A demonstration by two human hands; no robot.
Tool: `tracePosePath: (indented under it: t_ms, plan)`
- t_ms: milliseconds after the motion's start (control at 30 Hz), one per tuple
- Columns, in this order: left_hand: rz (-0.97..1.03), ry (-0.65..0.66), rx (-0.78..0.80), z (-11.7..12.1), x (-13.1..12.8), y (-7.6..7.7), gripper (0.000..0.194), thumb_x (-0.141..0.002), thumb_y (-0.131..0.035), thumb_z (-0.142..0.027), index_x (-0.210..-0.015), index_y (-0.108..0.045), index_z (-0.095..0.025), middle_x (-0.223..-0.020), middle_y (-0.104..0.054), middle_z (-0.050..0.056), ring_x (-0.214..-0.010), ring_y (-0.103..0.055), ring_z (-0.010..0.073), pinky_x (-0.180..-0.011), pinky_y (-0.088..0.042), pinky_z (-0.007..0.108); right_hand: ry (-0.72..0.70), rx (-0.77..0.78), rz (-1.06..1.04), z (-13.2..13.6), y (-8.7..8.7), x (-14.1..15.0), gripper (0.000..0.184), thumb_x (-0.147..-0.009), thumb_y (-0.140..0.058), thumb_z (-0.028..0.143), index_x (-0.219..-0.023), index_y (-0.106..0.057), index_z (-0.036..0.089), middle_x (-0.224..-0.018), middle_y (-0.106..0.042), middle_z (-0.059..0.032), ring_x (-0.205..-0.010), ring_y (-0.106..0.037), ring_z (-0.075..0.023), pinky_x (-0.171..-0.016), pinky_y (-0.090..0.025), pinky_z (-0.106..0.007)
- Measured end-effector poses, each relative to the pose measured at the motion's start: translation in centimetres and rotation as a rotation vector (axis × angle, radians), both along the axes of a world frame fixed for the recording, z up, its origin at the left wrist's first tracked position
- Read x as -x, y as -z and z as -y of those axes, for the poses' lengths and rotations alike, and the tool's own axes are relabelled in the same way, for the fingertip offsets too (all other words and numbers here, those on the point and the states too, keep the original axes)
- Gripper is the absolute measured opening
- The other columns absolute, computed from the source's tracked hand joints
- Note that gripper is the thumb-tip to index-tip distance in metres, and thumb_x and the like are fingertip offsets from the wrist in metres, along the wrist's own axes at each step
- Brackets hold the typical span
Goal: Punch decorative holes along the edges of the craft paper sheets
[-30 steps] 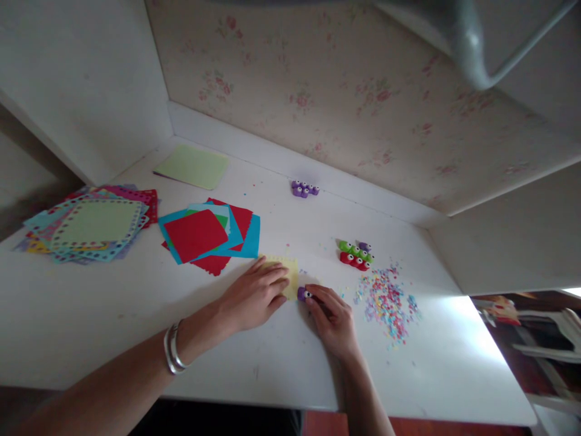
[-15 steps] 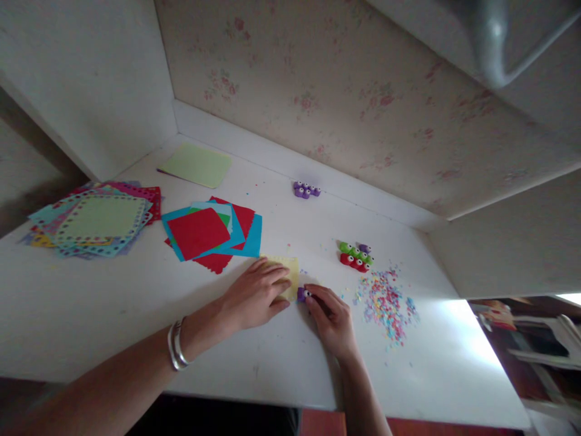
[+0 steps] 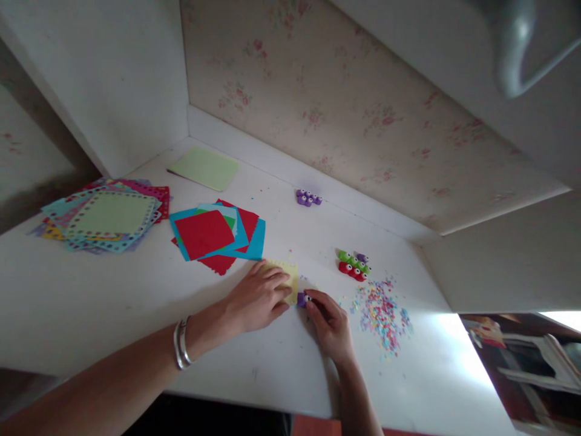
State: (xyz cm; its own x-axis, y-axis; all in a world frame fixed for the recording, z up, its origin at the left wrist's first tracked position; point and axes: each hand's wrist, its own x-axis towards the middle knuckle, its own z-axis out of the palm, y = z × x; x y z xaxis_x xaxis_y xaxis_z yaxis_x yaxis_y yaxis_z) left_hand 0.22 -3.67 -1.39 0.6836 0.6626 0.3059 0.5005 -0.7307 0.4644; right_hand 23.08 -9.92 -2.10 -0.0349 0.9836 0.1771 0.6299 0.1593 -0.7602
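Note:
A small yellow sheet of paper point(image 3: 290, 275) lies on the white table, with holes along its far edge. My left hand point(image 3: 261, 298) rests flat on it, fingers stretched out, covering much of the sheet. At the sheet's right edge sits a small purple paper punch point(image 3: 301, 299) with a white and black button. The thumb and fingers of my right hand point(image 3: 333, 324) are closed around this punch; part of it is hidden behind the fingertips. Tiny purple paper bits point(image 3: 303, 277) lie just beyond it.
Coloured sheets point(image 3: 204, 233) are piled left of my hands, and punched sheets point(image 3: 111, 215) farther left. Pale green paper point(image 3: 206, 168) lies behind. Purple punches point(image 3: 308, 198) stand near the wall, green and red punches point(image 3: 353, 271) to the right beside scattered confetti point(image 3: 384, 312).
The view has shifted slightly, so the table's things appear moved a little. Both hands keep their places on the sheet and the punch.

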Motion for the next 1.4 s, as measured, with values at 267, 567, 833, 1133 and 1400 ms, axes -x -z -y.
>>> tracePosePath:
  t_ms: [267,567,833,1133,1400]
  plan:
    - [0.039,-0.009,-0.014,0.1,0.0,0.1,0.017,-0.092,-0.061,-0.032,-0.104,-0.070,-0.025,-0.122,-0.066,0.005,-0.120,-0.055,0.0251,-0.113,-0.027,0.051,-0.030,0.057,-0.031,-0.1,-0.3,-0.1,0.023,-0.094,-0.059,0.035,-0.111,-0.070,0.024,-0.108,-0.074,-0.0081,-0.093,-0.071,-0.0221,-0.084,-0.058,-0.037]
    - [0.020,0.008,-0.045,0.0,0.2,0.2,0.020,-0.093,-0.061,-0.037,-0.106,-0.072,-0.028,-0.121,-0.066,0.005,-0.118,-0.055,0.0254,-0.109,-0.033,0.050,-0.048,0.081,-0.023,-0.3,-0.5,-0.2,0.022,-0.093,-0.061,0.035,-0.110,-0.070,0.025,-0.109,-0.074,-0.0071,-0.097,-0.070,-0.0219,-0.085,-0.057,-0.036]
    - [0.043,0.008,-0.079,0.0,0.0,0.7,0.017,-0.093,-0.062,-0.037,-0.099,-0.076,-0.030,-0.118,-0.066,0.005,-0.116,-0.055,0.0261,-0.109,-0.031,0.052,-0.041,0.062,0.014,-0.5,-1.1,-0.1,0.024,-0.094,-0.059,0.036,-0.110,-0.071,0.023,-0.106,-0.075,-0.0081,-0.087,-0.071,-0.0204,-0.078,-0.058,-0.033]
    - [0.056,0.000,-0.072,-0.2,0.1,0.6,0.021,-0.088,-0.068,-0.037,-0.103,-0.073,-0.024,-0.119,-0.068,0.005,-0.116,-0.056,0.0256,-0.105,-0.035,0.047,-0.056,0.024,0.040,-0.6,-1.2,0.0,0.023,-0.094,-0.058,0.036,-0.108,-0.072,0.023,-0.104,-0.075,-0.0083,-0.088,-0.071,-0.0214,-0.078,-0.059,-0.033]
    - [0.039,0.052,-0.140,-0.2,-0.1,0.4,0.012,-0.095,-0.060,-0.021,-0.090,-0.071,-0.022,-0.106,-0.072,0.002,-0.111,-0.060,0.0210,-0.110,-0.029,0.046,0.010,0.036,0.047,-0.2,-1.0,-0.1,0.023,-0.094,-0.059,0.036,-0.108,-0.073,0.023,-0.102,-0.075,-0.0072,-0.080,-0.070,-0.0190,-0.073,-0.057,-0.031]
